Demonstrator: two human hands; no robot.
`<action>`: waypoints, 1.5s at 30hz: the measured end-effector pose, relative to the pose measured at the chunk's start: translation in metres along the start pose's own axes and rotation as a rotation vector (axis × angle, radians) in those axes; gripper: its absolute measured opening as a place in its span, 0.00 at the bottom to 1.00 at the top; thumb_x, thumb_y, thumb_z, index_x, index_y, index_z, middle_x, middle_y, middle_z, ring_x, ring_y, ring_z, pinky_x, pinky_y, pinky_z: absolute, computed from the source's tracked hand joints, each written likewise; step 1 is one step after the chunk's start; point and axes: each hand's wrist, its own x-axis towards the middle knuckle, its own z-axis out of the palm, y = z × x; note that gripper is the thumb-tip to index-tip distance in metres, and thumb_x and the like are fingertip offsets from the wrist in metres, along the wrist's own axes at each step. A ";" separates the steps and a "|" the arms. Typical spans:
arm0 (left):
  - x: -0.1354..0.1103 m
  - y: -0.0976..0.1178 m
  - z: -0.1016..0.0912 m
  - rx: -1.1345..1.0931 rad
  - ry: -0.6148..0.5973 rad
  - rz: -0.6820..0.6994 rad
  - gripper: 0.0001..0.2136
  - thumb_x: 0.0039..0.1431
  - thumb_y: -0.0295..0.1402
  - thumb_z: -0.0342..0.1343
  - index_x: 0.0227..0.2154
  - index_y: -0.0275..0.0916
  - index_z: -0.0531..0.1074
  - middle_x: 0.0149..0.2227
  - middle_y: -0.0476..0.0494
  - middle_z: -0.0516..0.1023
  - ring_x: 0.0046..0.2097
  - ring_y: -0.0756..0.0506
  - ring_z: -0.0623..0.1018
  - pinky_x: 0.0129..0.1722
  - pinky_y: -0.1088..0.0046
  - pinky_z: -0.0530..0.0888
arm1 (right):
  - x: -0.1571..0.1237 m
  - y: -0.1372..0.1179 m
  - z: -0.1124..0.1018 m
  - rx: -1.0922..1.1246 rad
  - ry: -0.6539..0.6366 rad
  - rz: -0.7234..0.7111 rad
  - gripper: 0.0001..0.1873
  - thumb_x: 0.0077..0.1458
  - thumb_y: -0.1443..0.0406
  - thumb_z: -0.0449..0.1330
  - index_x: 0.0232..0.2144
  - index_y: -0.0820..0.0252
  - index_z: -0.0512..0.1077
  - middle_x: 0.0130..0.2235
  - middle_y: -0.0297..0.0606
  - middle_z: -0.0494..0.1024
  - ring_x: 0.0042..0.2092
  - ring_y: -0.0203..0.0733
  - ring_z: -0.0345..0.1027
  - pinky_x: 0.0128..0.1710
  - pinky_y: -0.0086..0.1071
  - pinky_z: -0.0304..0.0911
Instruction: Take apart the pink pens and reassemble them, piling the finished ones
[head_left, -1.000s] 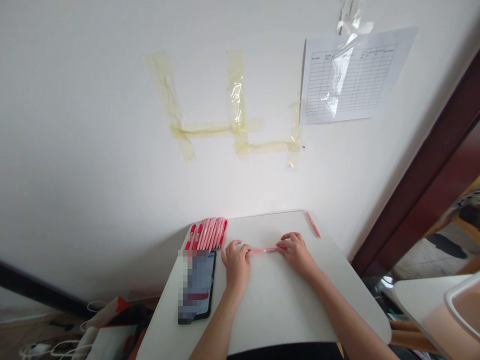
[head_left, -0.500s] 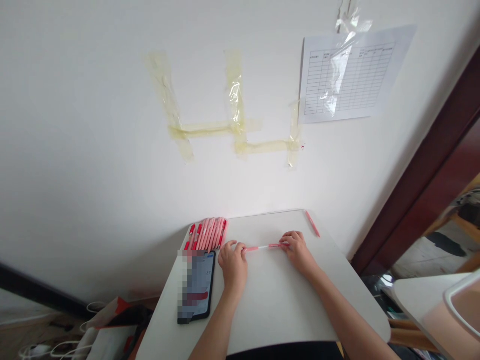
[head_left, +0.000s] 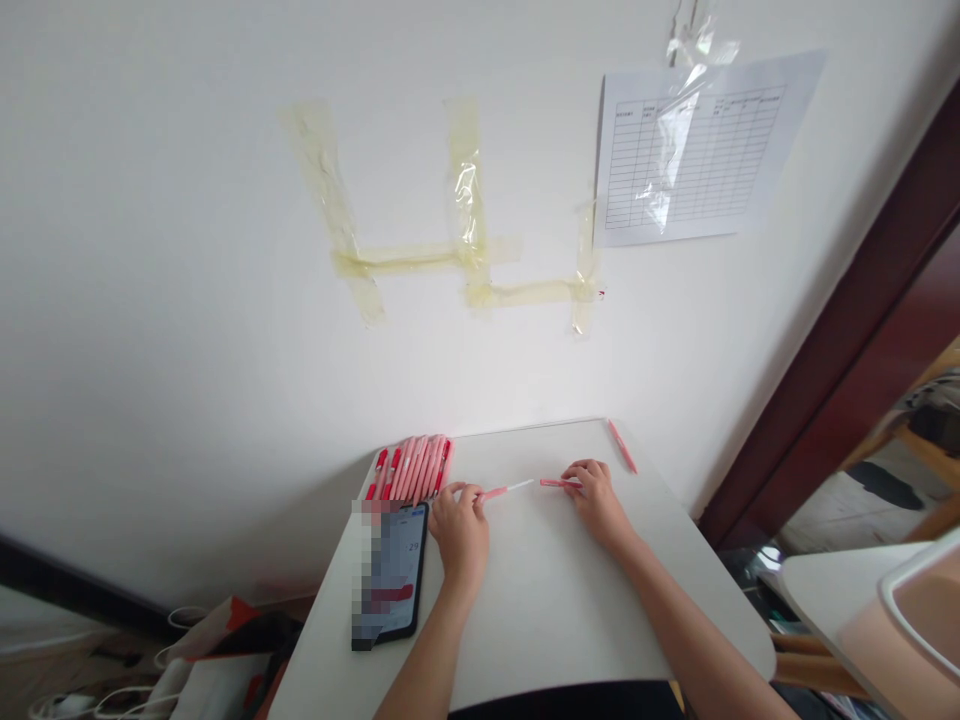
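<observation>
Between its fingertips my left hand (head_left: 459, 525) pinches the pink lower part of a pen (head_left: 495, 493), whose white refill (head_left: 521, 484) sticks out to the right. My right hand (head_left: 596, 500) grips a pink pen barrel (head_left: 553, 483) that points left. A small gap separates the refill's tip from the barrel's end. Both pieces are held just over the white table (head_left: 555, 600). Left of my left hand lies a row of several pink and red pens (head_left: 415, 468). One more pink pen (head_left: 622, 447) rests by the back right edge.
A phone (head_left: 397, 575), partly pixelated, lies on the table's left side below the pen row. The white wall (head_left: 525, 380) borders the table at the back, with yellowed tape and a printed sheet (head_left: 690, 160) on it. Another white surface (head_left: 825, 590) stands at the right.
The two pen parts have come apart: the refill has slid out of the right-hand barrel. My left hand has shifted slightly left. The phone's displayed number has changed.
</observation>
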 end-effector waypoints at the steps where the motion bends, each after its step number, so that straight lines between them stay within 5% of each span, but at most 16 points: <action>1: 0.000 0.000 0.000 0.003 0.004 0.001 0.08 0.63 0.31 0.53 0.39 0.43 0.78 0.49 0.41 0.74 0.54 0.39 0.71 0.53 0.58 0.67 | 0.000 0.000 0.000 0.002 -0.001 0.002 0.09 0.59 0.69 0.58 0.39 0.55 0.76 0.46 0.45 0.74 0.53 0.54 0.62 0.55 0.51 0.65; 13: -0.004 0.002 0.002 0.055 -0.055 0.046 0.03 0.58 0.32 0.60 0.32 0.43 0.79 0.53 0.41 0.75 0.58 0.37 0.69 0.60 0.49 0.63 | -0.001 -0.001 0.000 -0.019 -0.012 0.010 0.08 0.60 0.69 0.57 0.39 0.56 0.76 0.46 0.46 0.73 0.53 0.53 0.62 0.55 0.51 0.64; 20: -0.005 0.008 -0.002 0.104 -0.060 0.048 0.09 0.60 0.38 0.58 0.28 0.41 0.78 0.54 0.40 0.75 0.59 0.36 0.69 0.62 0.45 0.59 | -0.002 -0.002 -0.001 -0.024 -0.016 0.012 0.08 0.59 0.69 0.58 0.39 0.56 0.76 0.46 0.46 0.74 0.53 0.53 0.62 0.55 0.49 0.64; 27: -0.005 0.010 -0.005 0.170 0.020 0.077 0.15 0.63 0.41 0.53 0.25 0.41 0.78 0.53 0.39 0.76 0.58 0.36 0.69 0.61 0.46 0.59 | -0.001 -0.002 -0.001 -0.029 -0.035 0.011 0.08 0.59 0.68 0.58 0.39 0.56 0.76 0.46 0.46 0.74 0.52 0.54 0.62 0.55 0.51 0.64; 45: -0.004 0.007 0.000 0.133 0.027 0.083 0.11 0.59 0.42 0.56 0.30 0.41 0.78 0.51 0.38 0.76 0.56 0.37 0.69 0.61 0.48 0.59 | -0.001 -0.006 -0.002 -0.003 -0.054 0.017 0.08 0.59 0.68 0.58 0.39 0.55 0.76 0.45 0.45 0.74 0.53 0.54 0.62 0.55 0.51 0.63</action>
